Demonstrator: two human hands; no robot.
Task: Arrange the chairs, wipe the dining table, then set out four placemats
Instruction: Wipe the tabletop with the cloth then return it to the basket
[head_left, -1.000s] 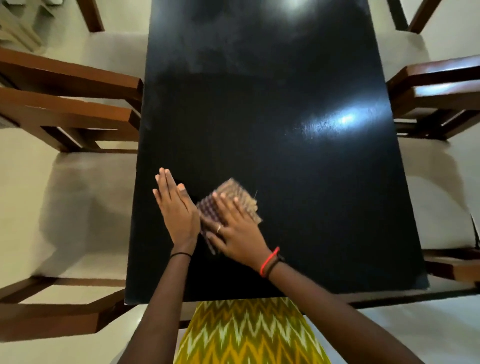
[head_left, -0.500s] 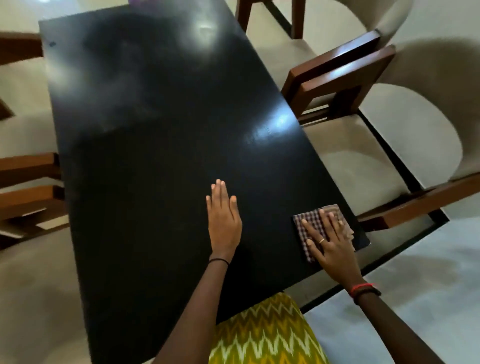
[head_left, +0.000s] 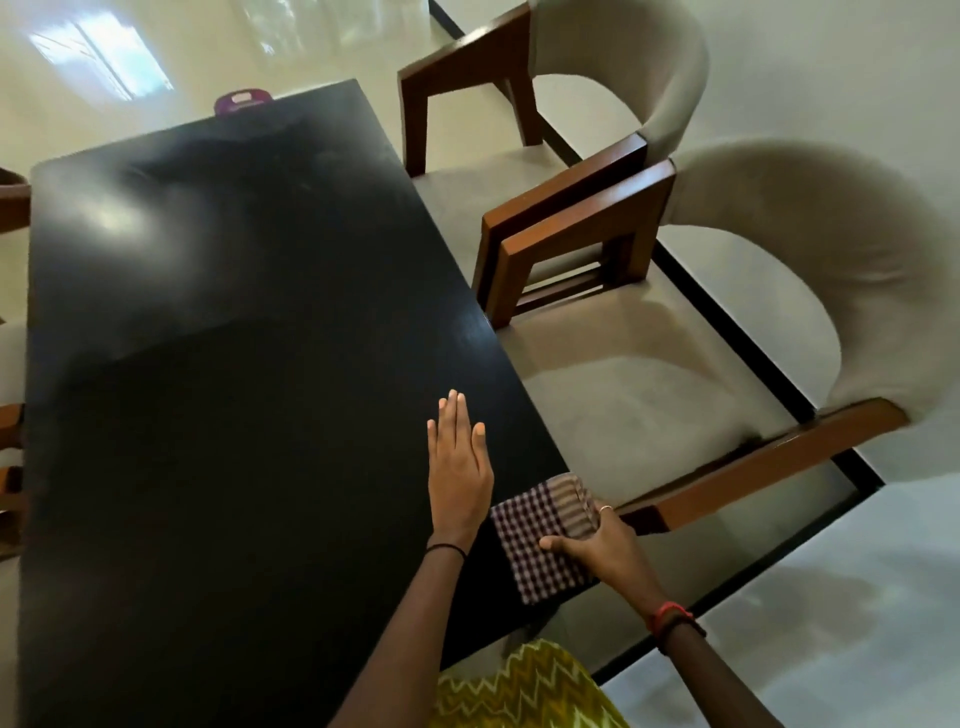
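Two hands share the near right corner of the bench (head_left: 234, 364): the left hand (head_left: 460, 475) lies flat, fingers (head_left: 453, 415) straight, likely to brace, while the right hand (head_left: 605, 545) grips the checked cloth (head_left: 537, 540) over the edge, apparently wiping it.

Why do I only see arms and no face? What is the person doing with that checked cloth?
The camera sits on the person's head and looks down, so only their two arms show. The left hand rests flat on the black table. The right hand holds the checked cloth at the table's near right corner, for wiping. A near chair and a far chair, padded with wooden arms, stand along the right side. A small purple thing peeks out at the far end; I cannot tell what it is. No placemats are out yet.
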